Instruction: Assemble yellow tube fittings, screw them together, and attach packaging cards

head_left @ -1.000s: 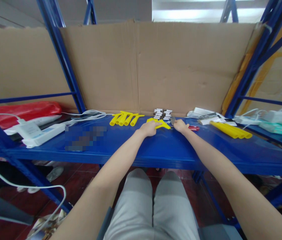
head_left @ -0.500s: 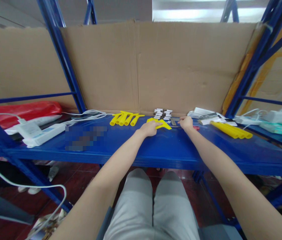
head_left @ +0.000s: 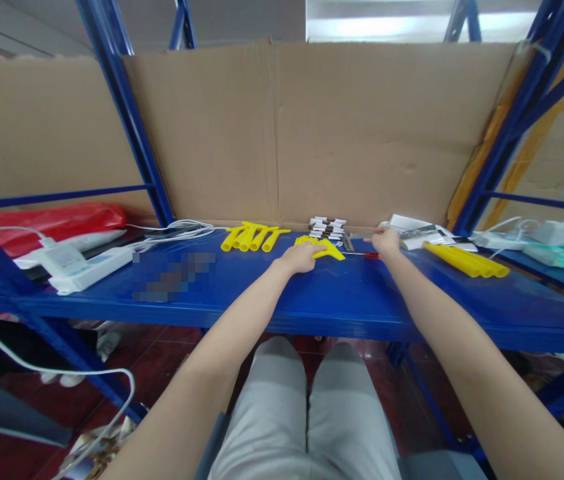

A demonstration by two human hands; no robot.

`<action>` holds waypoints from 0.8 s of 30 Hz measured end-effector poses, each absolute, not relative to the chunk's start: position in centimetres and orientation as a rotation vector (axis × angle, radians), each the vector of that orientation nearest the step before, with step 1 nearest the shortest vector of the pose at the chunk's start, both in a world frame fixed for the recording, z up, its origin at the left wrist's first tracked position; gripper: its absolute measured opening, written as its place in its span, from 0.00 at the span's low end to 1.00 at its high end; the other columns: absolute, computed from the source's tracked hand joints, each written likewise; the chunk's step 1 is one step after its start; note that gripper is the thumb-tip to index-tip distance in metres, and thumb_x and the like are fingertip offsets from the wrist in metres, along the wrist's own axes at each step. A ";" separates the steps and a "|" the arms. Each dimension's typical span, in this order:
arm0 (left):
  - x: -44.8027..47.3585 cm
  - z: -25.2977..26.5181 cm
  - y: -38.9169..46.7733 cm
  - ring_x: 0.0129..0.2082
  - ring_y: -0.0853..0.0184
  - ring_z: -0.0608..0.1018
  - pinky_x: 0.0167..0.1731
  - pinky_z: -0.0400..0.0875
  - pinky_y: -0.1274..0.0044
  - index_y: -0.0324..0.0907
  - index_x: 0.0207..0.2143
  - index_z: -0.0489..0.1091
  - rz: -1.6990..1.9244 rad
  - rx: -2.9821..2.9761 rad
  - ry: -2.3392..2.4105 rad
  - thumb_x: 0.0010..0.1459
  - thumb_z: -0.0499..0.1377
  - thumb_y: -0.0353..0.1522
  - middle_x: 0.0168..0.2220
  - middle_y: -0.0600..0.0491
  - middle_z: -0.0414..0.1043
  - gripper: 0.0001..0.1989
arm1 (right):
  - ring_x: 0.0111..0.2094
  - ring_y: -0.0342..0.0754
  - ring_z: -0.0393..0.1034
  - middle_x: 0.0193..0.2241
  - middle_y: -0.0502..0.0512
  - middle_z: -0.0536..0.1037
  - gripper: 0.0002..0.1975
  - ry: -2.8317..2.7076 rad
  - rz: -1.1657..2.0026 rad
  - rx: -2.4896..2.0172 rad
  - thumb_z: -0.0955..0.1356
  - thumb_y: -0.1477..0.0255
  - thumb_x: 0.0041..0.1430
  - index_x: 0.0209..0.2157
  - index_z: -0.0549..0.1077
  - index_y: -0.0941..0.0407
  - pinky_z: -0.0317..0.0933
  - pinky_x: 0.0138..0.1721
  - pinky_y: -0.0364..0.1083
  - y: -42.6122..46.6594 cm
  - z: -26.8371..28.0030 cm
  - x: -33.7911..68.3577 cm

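My left hand (head_left: 300, 257) is closed around a yellow plastic tool piece (head_left: 332, 249) with a flared end, low over the blue shelf. To its right lies a screwdriver (head_left: 372, 255) with a red handle, its thin shaft pointing toward that piece. My right hand (head_left: 386, 241) is just above and right of the screwdriver handle, a finger stretched to the left and nothing visible in it. Behind the left hand's piece stands a stack of small white-and-dark packets (head_left: 328, 228). A small grey metal strip (head_left: 347, 242) lies beside the stack.
Several yellow T-shaped pieces (head_left: 252, 238) lie to the left, and yellow tubes (head_left: 467, 260) to the right. White packaging (head_left: 417, 230) rests behind the tubes. A power strip (head_left: 89, 270) with cables is at far left. A cardboard panel (head_left: 312, 133) closes the back of the blue shelf (head_left: 312, 300).
My right hand has moved a little to the right, uncovering more of the red screwdriver handle. My left hand has stayed on the yellow piece.
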State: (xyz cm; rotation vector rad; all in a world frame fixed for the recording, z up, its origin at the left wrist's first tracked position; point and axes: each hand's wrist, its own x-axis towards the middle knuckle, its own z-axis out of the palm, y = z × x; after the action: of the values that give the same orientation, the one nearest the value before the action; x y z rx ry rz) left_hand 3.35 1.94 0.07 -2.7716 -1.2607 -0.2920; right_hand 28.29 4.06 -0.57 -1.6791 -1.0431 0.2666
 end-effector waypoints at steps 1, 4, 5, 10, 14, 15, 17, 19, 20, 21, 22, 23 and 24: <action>3.4 0.1 1.9 0.61 0.57 0.71 0.58 0.68 0.67 0.48 0.65 0.63 -0.283 -2.772 -1.275 0.61 0.52 0.27 0.64 0.50 0.65 0.29 | 0.37 0.56 0.78 0.29 0.60 0.81 0.18 -1.092 0.224 -1.710 0.66 0.86 0.47 0.40 0.77 0.62 0.71 0.42 0.49 4.0 -0.5 28.4; 3.4 0.3 1.5 0.62 0.58 0.69 0.60 0.66 0.69 0.49 0.65 0.62 -0.273 -2.783 -1.316 0.61 0.52 0.26 0.65 0.52 0.64 0.30 | 0.43 0.58 0.77 0.36 0.64 0.82 0.15 -1.275 0.062 -1.797 0.66 0.84 0.49 0.39 0.79 0.62 0.68 0.48 0.50 3.6 -0.4 28.5; 3.5 0.4 1.4 0.63 0.58 0.69 0.60 0.66 0.69 0.49 0.65 0.62 -0.278 -2.787 -1.318 0.61 0.52 0.26 0.65 0.52 0.64 0.30 | 0.46 0.59 0.76 0.39 0.65 0.82 0.16 -1.325 0.012 -1.817 0.66 0.84 0.50 0.40 0.79 0.62 0.67 0.50 0.50 3.6 -0.4 28.4; 3.5 0.5 1.2 0.63 0.58 0.68 0.60 0.66 0.69 0.48 0.65 0.62 -0.277 -2.798 -1.330 0.61 0.52 0.26 0.65 0.51 0.64 0.30 | 0.50 0.59 0.73 0.46 0.70 0.80 0.19 -1.471 -0.131 -1.863 0.64 0.84 0.54 0.46 0.78 0.65 0.64 0.53 0.51 3.7 -0.4 28.0; 3.5 0.5 1.3 0.63 0.59 0.69 0.61 0.65 0.70 0.49 0.65 0.63 -0.285 -2.800 -1.321 0.60 0.53 0.26 0.65 0.52 0.65 0.30 | 0.50 0.59 0.73 0.46 0.71 0.79 0.20 -1.524 -0.191 -1.833 0.62 0.84 0.55 0.48 0.77 0.66 0.63 0.53 0.51 3.5 -0.3 27.8; 3.5 0.5 1.4 0.63 0.58 0.69 0.61 0.65 0.70 0.49 0.65 0.63 -0.286 -2.799 -1.319 0.60 0.53 0.26 0.65 0.52 0.65 0.30 | 0.51 0.58 0.72 0.47 0.71 0.79 0.21 -1.528 -0.207 -1.835 0.62 0.84 0.56 0.49 0.76 0.66 0.63 0.53 0.51 3.3 -0.2 27.7; 3.5 0.4 1.4 0.62 0.58 0.69 0.61 0.65 0.69 0.49 0.65 0.63 -0.281 -2.797 -1.318 0.60 0.53 0.26 0.65 0.52 0.65 0.30 | 0.52 0.58 0.72 0.49 0.72 0.78 0.22 -1.534 -0.244 -1.852 0.60 0.85 0.57 0.50 0.76 0.67 0.63 0.54 0.50 3.0 0.0 27.4; 3.5 0.4 1.5 0.63 0.58 0.69 0.60 0.66 0.68 0.49 0.65 0.62 -0.273 -2.797 -1.318 0.60 0.53 0.26 0.65 0.52 0.65 0.30 | 0.53 0.57 0.71 0.50 0.72 0.77 0.23 -1.560 -0.274 -1.892 0.59 0.86 0.57 0.51 0.75 0.67 0.62 0.54 0.49 2.6 0.2 27.1; 3.5 0.3 1.5 0.63 0.58 0.69 0.60 0.66 0.68 0.49 0.65 0.62 -0.270 -2.798 -1.316 0.60 0.53 0.26 0.65 0.51 0.64 0.30 | 0.53 0.57 0.71 0.50 0.72 0.77 0.24 -1.580 -0.282 -1.918 0.59 0.86 0.57 0.51 0.75 0.66 0.62 0.54 0.49 2.5 0.2 27.0; 3.5 0.3 1.6 0.63 0.58 0.69 0.60 0.66 0.68 0.49 0.65 0.62 -0.268 -2.796 -1.313 0.60 0.53 0.26 0.65 0.51 0.64 0.30 | 0.53 0.57 0.72 0.50 0.71 0.77 0.24 -1.602 -0.286 -1.942 0.59 0.86 0.56 0.51 0.75 0.66 0.62 0.53 0.49 2.4 0.2 26.9; 3.5 0.3 1.7 0.63 0.58 0.69 0.60 0.66 0.68 0.50 0.65 0.62 -0.269 -2.793 -1.310 0.61 0.53 0.27 0.65 0.51 0.64 0.30 | 0.52 0.57 0.72 0.49 0.71 0.78 0.23 -1.624 -0.289 -1.960 0.59 0.86 0.56 0.51 0.75 0.66 0.63 0.53 0.48 2.4 0.2 26.9; 3.5 0.2 1.7 0.63 0.58 0.69 0.61 0.65 0.67 0.50 0.65 0.62 -0.271 -2.790 -1.308 0.61 0.52 0.27 0.65 0.52 0.64 0.30 | 0.52 0.57 0.72 0.48 0.71 0.78 0.23 -1.642 -0.291 -1.969 0.59 0.86 0.56 0.50 0.75 0.65 0.63 0.52 0.48 2.5 0.1 26.9; 3.5 0.2 1.8 0.62 0.58 0.69 0.61 0.65 0.67 0.50 0.65 0.62 -0.273 -2.788 -1.308 0.61 0.52 0.27 0.65 0.52 0.65 0.30 | 0.51 0.57 0.73 0.47 0.71 0.79 0.23 -1.655 -0.286 -1.965 0.60 0.86 0.55 0.50 0.75 0.65 0.63 0.51 0.48 2.5 0.0 27.0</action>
State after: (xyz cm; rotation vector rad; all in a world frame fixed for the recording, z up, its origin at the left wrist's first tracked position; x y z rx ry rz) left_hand 3.48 1.76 0.21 -2.7876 -1.3078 -0.2732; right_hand 26.99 2.54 0.02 -1.9648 -1.6549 -0.2856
